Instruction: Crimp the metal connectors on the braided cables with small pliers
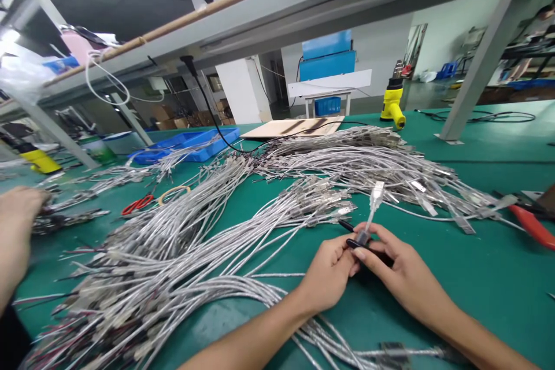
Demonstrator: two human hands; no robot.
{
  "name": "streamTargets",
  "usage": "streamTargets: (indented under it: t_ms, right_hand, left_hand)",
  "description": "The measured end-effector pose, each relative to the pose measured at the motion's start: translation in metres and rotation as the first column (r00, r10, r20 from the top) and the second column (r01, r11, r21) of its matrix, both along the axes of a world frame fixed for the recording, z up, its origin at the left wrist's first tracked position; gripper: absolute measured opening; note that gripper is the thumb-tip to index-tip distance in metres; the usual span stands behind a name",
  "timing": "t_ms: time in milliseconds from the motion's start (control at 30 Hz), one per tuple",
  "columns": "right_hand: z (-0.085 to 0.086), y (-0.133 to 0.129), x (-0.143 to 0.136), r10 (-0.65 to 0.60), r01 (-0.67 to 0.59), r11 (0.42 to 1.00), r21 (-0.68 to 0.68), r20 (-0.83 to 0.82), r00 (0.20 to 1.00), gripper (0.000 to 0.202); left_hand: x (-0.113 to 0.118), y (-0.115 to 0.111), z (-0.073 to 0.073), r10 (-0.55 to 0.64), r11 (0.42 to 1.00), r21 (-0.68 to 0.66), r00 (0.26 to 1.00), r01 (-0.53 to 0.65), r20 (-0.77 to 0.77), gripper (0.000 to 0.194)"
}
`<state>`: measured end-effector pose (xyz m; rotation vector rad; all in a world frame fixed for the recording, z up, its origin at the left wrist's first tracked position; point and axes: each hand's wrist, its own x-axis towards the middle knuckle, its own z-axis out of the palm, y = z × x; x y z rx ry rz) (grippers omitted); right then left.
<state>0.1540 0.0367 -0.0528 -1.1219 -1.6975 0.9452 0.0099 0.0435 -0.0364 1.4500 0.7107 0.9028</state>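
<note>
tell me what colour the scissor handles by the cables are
The scissor handles are red, seen best in the head view, left of the cable bundles.

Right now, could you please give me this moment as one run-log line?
left hand, right hand: holding USB cable; black piece: at fingertips; cable bundles: on green tabletop

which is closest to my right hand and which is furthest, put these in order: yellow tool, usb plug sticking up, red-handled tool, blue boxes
From your right hand:
1. usb plug, sticking up between your hands
2. red-handled tool, on the bench to the right
3. yellow tool, toward the bench's far edge
4. blue boxes, in the background beyond the bench
</note>
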Motion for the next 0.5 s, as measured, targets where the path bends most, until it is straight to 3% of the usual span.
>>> streamTargets:
  t_ms: [100,200,367,433,500]
  right_hand:
    - [0.000,0.004,0.005,-0.155,0.147,0.983,0.106,0.076,0.985,0.031]
    - [0.002,0.006,0.007,-0.196,0.185,0.976,0.115,0.088,0.977,0.037]
    - [0.006,0.002,-0.001,-0.039,0.038,0.999,-0.029,-0.020,0.999,0.039]
    - [0.005,-0.001,-0.005,0.032,-0.034,0.997,-0.064,-0.032,0.999,0.041]
    - [0.004,-0.002,-0.006,0.029,-0.029,0.998,-0.049,-0.001,1.000,0.037]
  left_hand:
    - [-0.001,-0.002,0.003,-0.054,0.998,0.026,0.996,0.056,-0.067,0.038]
    - [-0.001,-0.003,0.004,-0.040,0.998,0.045,0.990,0.047,-0.133,0.035]
    - [0.002,-0.001,-0.002,0.169,0.984,0.085,0.971,-0.156,-0.171,0.029]
    - [0.002,-0.002,-0.004,0.207,0.976,0.101,0.964,-0.192,-0.168,0.027]
    - [0.002,-0.003,-0.005,0.209,0.974,0.123,0.964,-0.190,-0.163,0.024]
